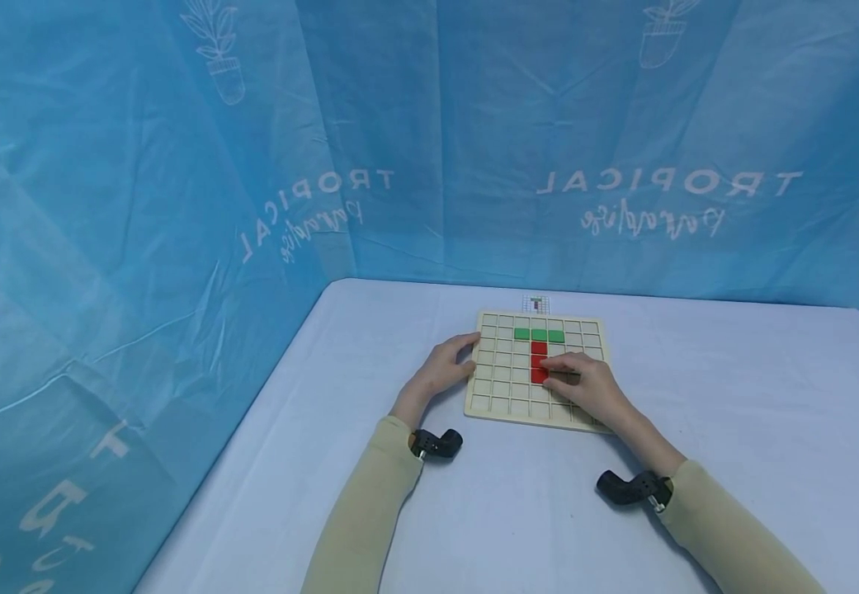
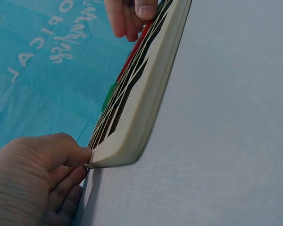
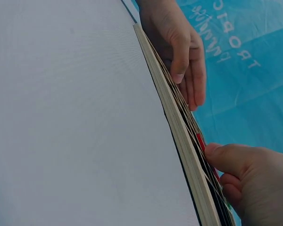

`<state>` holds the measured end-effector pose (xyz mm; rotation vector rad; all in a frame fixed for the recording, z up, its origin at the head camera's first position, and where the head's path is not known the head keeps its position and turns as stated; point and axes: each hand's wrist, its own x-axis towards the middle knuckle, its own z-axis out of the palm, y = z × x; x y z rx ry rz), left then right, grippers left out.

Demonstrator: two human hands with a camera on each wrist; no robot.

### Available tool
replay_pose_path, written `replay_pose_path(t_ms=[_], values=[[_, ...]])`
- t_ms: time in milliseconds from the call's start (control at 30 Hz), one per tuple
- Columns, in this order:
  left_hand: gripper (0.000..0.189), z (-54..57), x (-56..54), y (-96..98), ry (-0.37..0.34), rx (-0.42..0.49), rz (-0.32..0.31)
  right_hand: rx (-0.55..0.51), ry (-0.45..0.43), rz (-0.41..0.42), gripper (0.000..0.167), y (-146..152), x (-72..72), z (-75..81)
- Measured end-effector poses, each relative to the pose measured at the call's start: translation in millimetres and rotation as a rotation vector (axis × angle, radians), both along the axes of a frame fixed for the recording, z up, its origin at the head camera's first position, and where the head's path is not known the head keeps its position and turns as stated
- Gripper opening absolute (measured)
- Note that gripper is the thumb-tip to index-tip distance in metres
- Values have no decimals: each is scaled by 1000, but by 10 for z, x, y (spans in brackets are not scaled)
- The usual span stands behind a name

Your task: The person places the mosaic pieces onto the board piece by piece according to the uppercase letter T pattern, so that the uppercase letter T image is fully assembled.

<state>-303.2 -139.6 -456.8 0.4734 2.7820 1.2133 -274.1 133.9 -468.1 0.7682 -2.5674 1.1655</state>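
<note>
A pale wooden grid board (image 1: 499, 404) lies on the table. Three green square tiles (image 1: 556, 337) form a row near its far side. Below the middle one, red square tiles (image 1: 539, 348) run in a column towards the person. My right hand (image 1: 585, 386) reaches over the board's right part, thumb and index finger at the two sides of the lowest red tile (image 1: 538, 376). In the right wrist view the thumb touches the red. My left hand (image 1: 444, 367) rests against the board's left edge, thumb and index finger apart, fingers loosely extended.
A small printed card (image 1: 536, 304) with a coloured grid pattern lies just beyond the board. White cloth (image 1: 756, 396) covers the table. Blue printed curtains (image 1: 429, 148) hang behind it and on the left. Each wrist wears a black camera mount (image 1: 436, 444).
</note>
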Motion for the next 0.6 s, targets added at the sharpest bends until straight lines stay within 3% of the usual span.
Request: replay_pose_path(t_ms=[267,433,600], values=[[56,4,3,0,-8,8,2,7,-54,-10,31,-1,-11,0],[54,-4,-11,-4,12,5,-15,-137,-146,-93,37,88,-45,124],[53,-1,-36,-37,28,15,-18,-203,-71,-201,44,385,-182,278]])
